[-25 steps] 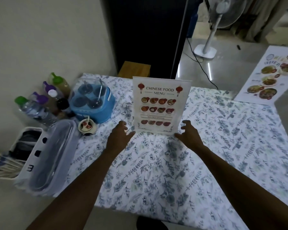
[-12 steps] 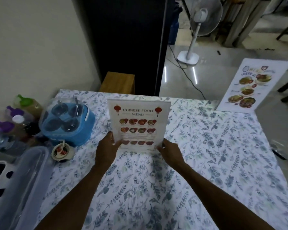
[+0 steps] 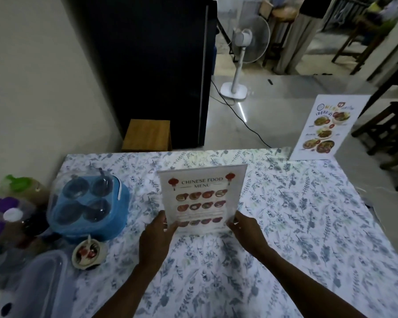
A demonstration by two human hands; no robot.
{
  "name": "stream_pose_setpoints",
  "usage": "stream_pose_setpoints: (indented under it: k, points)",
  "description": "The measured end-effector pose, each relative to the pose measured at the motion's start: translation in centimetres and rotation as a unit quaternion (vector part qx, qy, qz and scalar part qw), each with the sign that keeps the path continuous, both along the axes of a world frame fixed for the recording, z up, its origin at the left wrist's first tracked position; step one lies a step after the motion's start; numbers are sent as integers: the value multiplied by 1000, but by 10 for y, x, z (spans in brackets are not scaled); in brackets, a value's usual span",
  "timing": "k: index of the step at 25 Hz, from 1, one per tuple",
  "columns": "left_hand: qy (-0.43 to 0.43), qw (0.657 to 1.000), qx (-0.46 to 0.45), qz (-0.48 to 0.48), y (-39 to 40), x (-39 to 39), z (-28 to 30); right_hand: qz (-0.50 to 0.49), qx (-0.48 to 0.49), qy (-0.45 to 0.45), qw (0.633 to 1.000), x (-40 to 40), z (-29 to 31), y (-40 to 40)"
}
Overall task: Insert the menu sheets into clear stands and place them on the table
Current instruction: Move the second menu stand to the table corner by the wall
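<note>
The clear stand (image 3: 202, 198) holding the Chinese food menu sheet (image 3: 201, 201) stands upright mid-table on the floral tablecloth (image 3: 296, 226), its lower corners pinched by the left hand (image 3: 155, 239) and right hand (image 3: 247, 230). It looks light, rigid and slick, so low edge grips near the base suit it best. A blue condiment caddy (image 3: 87, 203) sits to its left, and a second menu stand (image 3: 326, 128) at the far right corner.

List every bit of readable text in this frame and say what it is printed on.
"CHINESE FOOD MENU": heading of the menu sheet in the clear stand held by the left hand and right hand.
Second menu stand at the table's far corner: coloured heading too blurred to read.
Bottles: no legible labels.
</note>
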State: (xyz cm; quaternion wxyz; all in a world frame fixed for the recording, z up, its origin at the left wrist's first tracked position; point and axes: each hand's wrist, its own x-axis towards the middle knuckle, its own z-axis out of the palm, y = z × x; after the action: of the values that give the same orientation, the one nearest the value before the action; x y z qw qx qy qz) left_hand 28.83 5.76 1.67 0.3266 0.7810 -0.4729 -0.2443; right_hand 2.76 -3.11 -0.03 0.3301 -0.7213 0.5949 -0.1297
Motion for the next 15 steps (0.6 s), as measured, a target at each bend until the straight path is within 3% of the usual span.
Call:
stream_pose_setpoints:
  k: [4,11,15]
  points:
    - [13,997,14,-71,-20,30,6,-44,16,21,999,15,9,-2]
    - [18,991,-36,-131,-88,113,54,-79,-61,50,994,94,43,-38]
    - [-39,988,-80,-123,-130,162,80,-88,-91,57,990,148,75,-78]
